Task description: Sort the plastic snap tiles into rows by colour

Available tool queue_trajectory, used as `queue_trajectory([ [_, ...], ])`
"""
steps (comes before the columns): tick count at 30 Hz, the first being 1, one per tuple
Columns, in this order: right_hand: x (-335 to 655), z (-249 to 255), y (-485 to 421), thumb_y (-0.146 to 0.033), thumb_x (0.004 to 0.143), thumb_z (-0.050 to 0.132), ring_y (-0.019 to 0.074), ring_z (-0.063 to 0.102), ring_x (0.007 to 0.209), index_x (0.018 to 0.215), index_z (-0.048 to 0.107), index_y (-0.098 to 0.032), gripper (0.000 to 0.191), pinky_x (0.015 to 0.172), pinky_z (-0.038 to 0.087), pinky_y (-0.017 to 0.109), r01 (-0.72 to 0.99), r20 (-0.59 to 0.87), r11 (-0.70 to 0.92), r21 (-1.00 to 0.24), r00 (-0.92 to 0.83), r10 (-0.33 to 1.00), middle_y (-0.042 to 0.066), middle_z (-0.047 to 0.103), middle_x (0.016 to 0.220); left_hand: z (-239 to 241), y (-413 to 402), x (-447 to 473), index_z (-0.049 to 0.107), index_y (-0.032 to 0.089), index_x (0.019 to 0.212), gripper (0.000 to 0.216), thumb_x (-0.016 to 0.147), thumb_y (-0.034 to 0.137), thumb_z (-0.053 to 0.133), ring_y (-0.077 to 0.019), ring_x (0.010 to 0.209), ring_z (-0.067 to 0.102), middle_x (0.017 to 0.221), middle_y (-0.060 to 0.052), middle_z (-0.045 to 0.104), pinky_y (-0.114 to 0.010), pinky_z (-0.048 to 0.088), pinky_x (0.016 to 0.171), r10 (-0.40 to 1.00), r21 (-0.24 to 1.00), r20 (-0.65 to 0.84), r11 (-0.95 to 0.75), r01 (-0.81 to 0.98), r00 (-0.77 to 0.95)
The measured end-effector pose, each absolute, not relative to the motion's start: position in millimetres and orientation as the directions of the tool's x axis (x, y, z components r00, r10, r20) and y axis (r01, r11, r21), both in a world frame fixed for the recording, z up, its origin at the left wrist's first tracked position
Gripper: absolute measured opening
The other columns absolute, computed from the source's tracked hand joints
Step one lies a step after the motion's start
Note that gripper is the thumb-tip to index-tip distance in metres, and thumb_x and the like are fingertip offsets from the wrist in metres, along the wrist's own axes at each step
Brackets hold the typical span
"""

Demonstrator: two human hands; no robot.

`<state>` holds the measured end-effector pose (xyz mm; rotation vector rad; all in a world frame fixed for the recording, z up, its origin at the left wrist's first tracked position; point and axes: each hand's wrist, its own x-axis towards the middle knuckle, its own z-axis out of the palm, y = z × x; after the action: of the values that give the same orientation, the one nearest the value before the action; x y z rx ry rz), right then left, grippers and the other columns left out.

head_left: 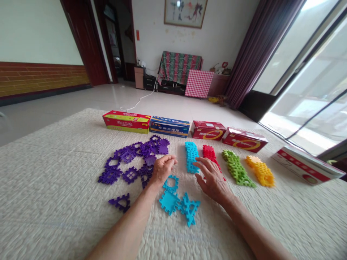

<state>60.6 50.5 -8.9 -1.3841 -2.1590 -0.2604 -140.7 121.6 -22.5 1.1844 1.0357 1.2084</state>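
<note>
My left hand [163,169] hovers between the purple pile and the blue pieces, its fingers curled together and no piece showing in them. Open, with fingers apart, my right hand [213,178] reaches over the lower part of the red row [209,151]. Its fingertips are beside the light-blue row [192,153]; whether they touch it I cannot tell. Below the hands lie a light-blue square frame [176,183], a solid light-blue square [169,202] and overlapping light-blue triangular pieces [190,208]. Notched purple building pieces [127,156] lie heaped at left, with one purple triangle [120,203] apart.
Rows of green pieces [236,168] and yellow pieces [261,172] lie on the right. Behind stand a red-yellow box [127,122], a blue box [169,127] and two red boxes [208,130]. A white-red box [306,166] sits far right on the quilted cover [67,151].
</note>
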Motion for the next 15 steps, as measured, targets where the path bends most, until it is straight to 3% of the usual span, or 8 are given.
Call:
queue_trajectory([
  [6, 49, -11, 45, -0.015, 0.088, 0.046, 0.0229, 0.058, 0.102, 0.112, 0.058, -0.025, 0.028, 0.085, 0.05, 0.041, 0.795, 0.549, 0.576, -0.192, -0.399, 0.734, 0.009, 0.062, 0.11, -21, 123, -141, 0.072, 0.016, 0.082, 0.024, 0.066, 0.028, 0.06, -0.0153, 0.07, 0.064, 0.076, -0.006, 0.071, -0.023, 0.048, 0.059, 0.999, 0.981, 0.016, -0.006, -0.196, 0.048],
  [10, 39, -13, 42, -0.018, 0.09, 0.046, 0.019, 0.061, 0.096, 0.107, 0.059, -0.024, 0.022, 0.081, 0.052, 0.034, 0.728, 0.497, 0.608, -0.315, -0.419, 0.76, 0.007, 0.064, 0.104, -26, 127, -141, 0.071, 0.015, 0.082, 0.025, 0.066, 0.029, 0.059, -0.0151, 0.071, 0.064, 0.075, -0.007, 0.07, -0.023, 0.048, 0.059, 1.0, 0.97, 0.013, -0.009, -0.243, 0.013],
  [15, 18, -11, 39, -0.021, 0.086, 0.054, 0.0194, 0.061, 0.104, 0.112, 0.057, -0.024, 0.026, 0.089, 0.051, 0.035, 0.664, 0.442, 0.599, -0.447, -0.418, 0.793, 0.008, 0.062, 0.115, -22, 127, -139, 0.07, 0.015, 0.08, 0.023, 0.064, 0.026, 0.059, -0.0157, 0.072, 0.064, 0.073, -0.007, 0.07, -0.023, 0.047, 0.058, 1.0, 0.958, -0.016, 0.017, -0.286, 0.006],
])
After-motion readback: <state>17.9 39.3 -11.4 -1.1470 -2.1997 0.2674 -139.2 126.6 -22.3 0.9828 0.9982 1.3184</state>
